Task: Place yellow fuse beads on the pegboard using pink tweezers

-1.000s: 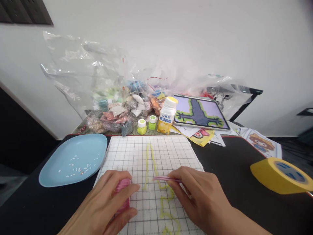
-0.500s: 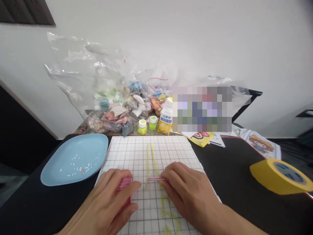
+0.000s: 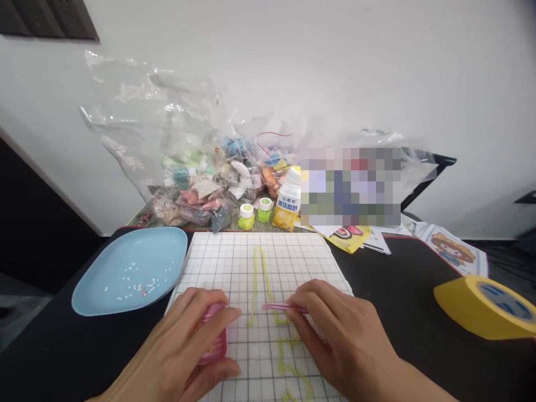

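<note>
A white gridded pegboard [image 3: 234, 259] lies in front of me on the black desk, with a yellow-green line of beads [image 3: 260, 268] laid on it. My left hand [image 3: 184, 349] is wrapped round a small pink container [image 3: 213, 338] at the board's near left. My right hand [image 3: 343, 340] pinches pink tweezers [image 3: 278, 306], whose tips point left and touch the bead line near the board's middle.
A blue plate [image 3: 167, 245] with several small white beads sits at the left. Bags of beads [image 3: 201, 195], two small green-lidded jars [image 3: 254, 213] and a yellow bottle [image 3: 288, 201] stand behind the board. A yellow tape roll [image 3: 481, 307] lies at the right, near printed papers [image 3: 452, 248].
The tweezers' tips went left along the bead line, then came back right. My left hand stayed on the pink container. The view shifted slightly.
</note>
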`<state>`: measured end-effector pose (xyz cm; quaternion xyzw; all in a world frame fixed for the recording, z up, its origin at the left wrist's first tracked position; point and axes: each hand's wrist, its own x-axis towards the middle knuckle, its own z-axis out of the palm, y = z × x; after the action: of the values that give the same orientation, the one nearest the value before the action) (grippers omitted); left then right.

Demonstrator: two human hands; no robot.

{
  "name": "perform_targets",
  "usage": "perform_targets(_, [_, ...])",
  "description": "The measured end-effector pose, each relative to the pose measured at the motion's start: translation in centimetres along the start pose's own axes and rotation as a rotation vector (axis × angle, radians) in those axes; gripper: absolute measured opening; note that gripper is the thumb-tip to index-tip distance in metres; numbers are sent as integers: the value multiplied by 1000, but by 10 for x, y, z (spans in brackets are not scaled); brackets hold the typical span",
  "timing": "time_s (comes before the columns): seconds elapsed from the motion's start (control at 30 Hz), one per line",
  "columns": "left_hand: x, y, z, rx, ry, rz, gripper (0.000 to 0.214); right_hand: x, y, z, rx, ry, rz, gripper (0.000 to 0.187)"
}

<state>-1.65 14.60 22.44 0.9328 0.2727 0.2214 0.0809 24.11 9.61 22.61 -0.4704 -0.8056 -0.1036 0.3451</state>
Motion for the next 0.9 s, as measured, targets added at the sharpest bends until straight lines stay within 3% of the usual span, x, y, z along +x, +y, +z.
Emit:
perform_targets(0.23, [2, 1, -3, -28, 1, 20, 37, -1, 1, 0, 13, 0, 2, 15])
perform_targets(0.4, [2, 1, -1, -27, -50, 2, 27, -1, 2, 0, 19, -6, -1, 15])
perform_targets(0.9, [3, 2, 2, -38, -34, -6, 29, -2, 2, 0, 9, -20, 4, 16])
